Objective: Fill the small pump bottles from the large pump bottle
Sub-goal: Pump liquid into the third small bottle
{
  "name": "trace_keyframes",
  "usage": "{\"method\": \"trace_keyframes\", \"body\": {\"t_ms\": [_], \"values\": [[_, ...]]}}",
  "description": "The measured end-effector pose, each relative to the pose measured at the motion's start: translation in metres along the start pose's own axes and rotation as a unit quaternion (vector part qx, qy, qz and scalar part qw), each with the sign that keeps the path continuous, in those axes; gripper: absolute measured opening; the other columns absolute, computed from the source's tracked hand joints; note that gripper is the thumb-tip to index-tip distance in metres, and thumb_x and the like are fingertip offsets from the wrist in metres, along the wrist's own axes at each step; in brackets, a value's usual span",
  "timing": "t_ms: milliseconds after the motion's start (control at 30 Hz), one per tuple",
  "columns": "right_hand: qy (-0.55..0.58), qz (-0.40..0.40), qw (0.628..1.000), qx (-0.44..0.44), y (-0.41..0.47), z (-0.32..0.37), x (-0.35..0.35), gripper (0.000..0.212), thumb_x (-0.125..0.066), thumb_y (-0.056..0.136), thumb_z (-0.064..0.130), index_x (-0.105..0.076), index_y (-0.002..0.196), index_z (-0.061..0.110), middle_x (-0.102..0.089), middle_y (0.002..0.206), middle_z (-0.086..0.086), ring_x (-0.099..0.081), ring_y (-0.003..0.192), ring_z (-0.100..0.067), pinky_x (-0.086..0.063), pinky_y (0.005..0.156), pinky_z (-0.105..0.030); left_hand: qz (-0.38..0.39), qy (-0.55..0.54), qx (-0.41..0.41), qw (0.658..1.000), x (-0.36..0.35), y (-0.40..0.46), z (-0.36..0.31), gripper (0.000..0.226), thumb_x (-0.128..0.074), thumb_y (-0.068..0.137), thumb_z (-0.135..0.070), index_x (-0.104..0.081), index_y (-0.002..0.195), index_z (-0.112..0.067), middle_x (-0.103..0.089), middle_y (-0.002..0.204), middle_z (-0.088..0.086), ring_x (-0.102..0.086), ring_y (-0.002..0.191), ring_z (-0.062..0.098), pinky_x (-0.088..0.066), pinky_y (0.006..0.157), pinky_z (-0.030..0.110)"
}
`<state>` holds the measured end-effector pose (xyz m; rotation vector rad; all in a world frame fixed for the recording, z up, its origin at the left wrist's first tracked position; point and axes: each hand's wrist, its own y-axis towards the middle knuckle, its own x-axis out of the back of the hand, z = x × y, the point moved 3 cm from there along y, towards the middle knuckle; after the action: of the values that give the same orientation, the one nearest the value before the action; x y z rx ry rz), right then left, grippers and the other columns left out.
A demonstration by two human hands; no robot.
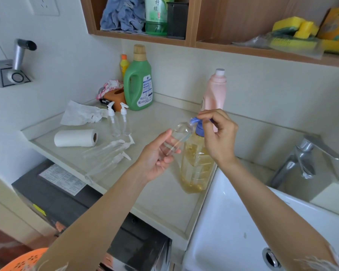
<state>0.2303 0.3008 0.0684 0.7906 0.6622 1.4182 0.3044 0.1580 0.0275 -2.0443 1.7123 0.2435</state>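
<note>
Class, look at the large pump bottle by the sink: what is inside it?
Yellowish liquid shows through the large pump bottle, filling most of it. The right hand and the blue pump cover its top.

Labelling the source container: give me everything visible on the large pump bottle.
The large pump bottle is clear plastic with ribbed sides, holding yellowish liquid that looks well below full. It stands upright on the counter at the edge beside the sink. Its collar and pump head are blue-violet. The right hand pinches the pump head; the left hand holds a small clear bottle tilted at its nozzle.
</note>
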Motion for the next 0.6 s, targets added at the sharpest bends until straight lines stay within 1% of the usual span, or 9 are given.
{"method": "trace_keyframes", "body": {"t_ms": [67, 133, 200, 267, 367, 400, 533, 600], "values": [[-0.004, 0.017, 1.0, -0.005, 0.001, 0.002, 0.002, 0.023, -0.047, 0.08, 0.014, -0.07, 0.081, 0.018, -0.063, 0.084, 0.015, -0.062, 0.083, -0.005, -0.047, 0.075, -0.017, 0.003, 0.003, 0.0, 1.0, 0.001, -0.002, -0.001, 0.033, -0.057, 0.083, -0.043, -0.056, 0.069, -0.013, -0.058, 0.063, 0.006, -0.032, 0.032, 0.005, -0.016, 0.029, 0.01], [-0.001, 0.038, 0.999, -0.008, 0.004, 0.005, 0.006, 0.023, -0.047, 0.081, 0.016, -0.07, 0.082, 0.018, -0.065, 0.085, 0.013, -0.063, 0.085, -0.006, -0.048, 0.079, -0.021, 0.011, 0.008, -0.001, 1.0, 0.0, -0.004, -0.002, 0.034, -0.057, 0.081, -0.044, -0.056, 0.069, -0.013, -0.057, 0.063, 0.005, -0.033, 0.033, 0.005, -0.016, 0.03, 0.01], [-0.01, 0.05, 0.999, -0.006, 0.012, 0.009, 0.009, 0.026, -0.046, 0.082, 0.019, -0.072, 0.083, 0.016, -0.066, 0.085, 0.011, -0.063, 0.085, -0.006, -0.049, 0.079, -0.023, 0.026, 0.008, -0.003, 1.0, -0.003, -0.003, -0.004, 0.035, -0.058, 0.077, -0.048, -0.057, 0.07, -0.014, -0.057, 0.063, 0.005, -0.034, 0.034, 0.005, -0.015, 0.031, 0.011], [-0.014, 0.054, 0.998, -0.003, 0.019, 0.011, 0.011, 0.027, -0.045, 0.082, 0.019, -0.071, 0.082, 0.015, -0.066, 0.085, 0.012, -0.063, 0.084, -0.002, -0.048, 0.078, -0.022, 0.037, 0.012, -0.006, 0.999, -0.006, -0.001, -0.006, 0.037, -0.06, 0.074, -0.051, -0.058, 0.072, -0.014, -0.056, 0.063, 0.005, -0.035, 0.034, 0.006, -0.015, 0.031, 0.011], [-0.021, 0.05, 0.999, 0.006, 0.021, 0.01, 0.011, 0.027, -0.045, 0.083, 0.017, -0.072, 0.082, 0.013, -0.066, 0.086, 0.011, -0.063, 0.086, -0.002, -0.049, 0.08, -0.023, 0.043, 0.016, -0.003, 0.999, -0.007, 0.001, -0.006, 0.038, -0.06, 0.073, -0.053, -0.06, 0.073, -0.015, -0.055, 0.063, 0.005, -0.033, 0.034, 0.007, -0.015, 0.031, 0.012], [-0.02, 0.046, 0.999, 0.007, 0.018, 0.009, 0.011, 0.027, -0.046, 0.084, 0.017, -0.073, 0.083, 0.012, -0.067, 0.087, 0.009, -0.064, 0.087, -0.004, -0.05, 0.081, -0.024, 0.045, 0.014, -0.002, 0.999, -0.007, 0.001, -0.006, 0.037, -0.06, 0.073, -0.053, -0.061, 0.071, -0.016, -0.054, 0.062, 0.005, -0.033, 0.034, 0.007, -0.014, 0.031, 0.012], [0.003, 0.015, 1.0, -0.001, 0.012, 0.004, 0.006, 0.024, -0.047, 0.082, 0.012, -0.07, 0.083, 0.018, -0.067, 0.086, 0.003, -0.066, 0.088, -0.012, -0.052, 0.082, -0.029, 0.045, 0.0, -0.001, 0.999, -0.004, 0.003, -0.003, 0.035, -0.059, 0.074, -0.05, -0.065, 0.059, -0.019, -0.054, 0.062, 0.006, -0.033, 0.033, 0.007, -0.014, 0.03, 0.012], [0.007, 0.001, 1.0, -0.004, 0.008, 0.0, 0.003, 0.024, -0.048, 0.081, 0.01, -0.07, 0.082, 0.016, -0.067, 0.084, 0.002, -0.066, 0.085, -0.011, -0.051, 0.08, -0.025, 0.04, 0.005, 0.001, 0.999, -0.001, 0.004, -0.002, 0.034, -0.059, 0.074, -0.049, -0.066, 0.057, -0.02, -0.053, 0.062, 0.007, -0.032, 0.033, 0.006, -0.015, 0.029, 0.012]]}}
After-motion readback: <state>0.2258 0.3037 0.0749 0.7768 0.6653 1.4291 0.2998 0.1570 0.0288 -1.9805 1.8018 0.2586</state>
